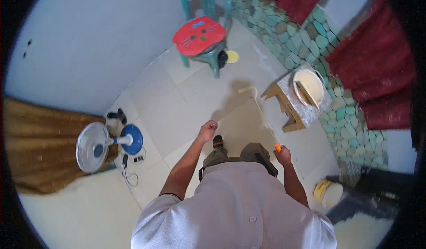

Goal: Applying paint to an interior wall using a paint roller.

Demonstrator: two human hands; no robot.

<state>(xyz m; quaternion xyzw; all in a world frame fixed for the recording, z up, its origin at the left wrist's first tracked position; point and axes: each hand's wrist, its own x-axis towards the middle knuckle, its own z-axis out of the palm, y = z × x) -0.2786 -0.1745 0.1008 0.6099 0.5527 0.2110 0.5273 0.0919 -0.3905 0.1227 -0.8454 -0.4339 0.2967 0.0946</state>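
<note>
My right hand [283, 155] grips the orange handle [278, 147] of a long, thin pale pole [264, 116]. The pole reaches forward over the tiles and ends in a bent, cream-coloured tip that looks like a paint roller frame [248, 89]. My left hand [209, 129] hangs in front of my left leg with its fingers curled; nothing can be made out in it. Ahead on the right, a white bucket [309, 87] of pale paint stands on a small stool [289, 106] with a speckled top. A brown, board-like piece [307, 94] lies across the bucket's mouth.
A green plastic chair [207, 3] with a red cat-face cushion [199, 36] stands ahead by the wall. At left are a standing fan [93, 147], a power strip [138, 159] and cables. Red curtains [376, 69] hang at right by stone cladding. Another bucket [329, 194] is at lower right.
</note>
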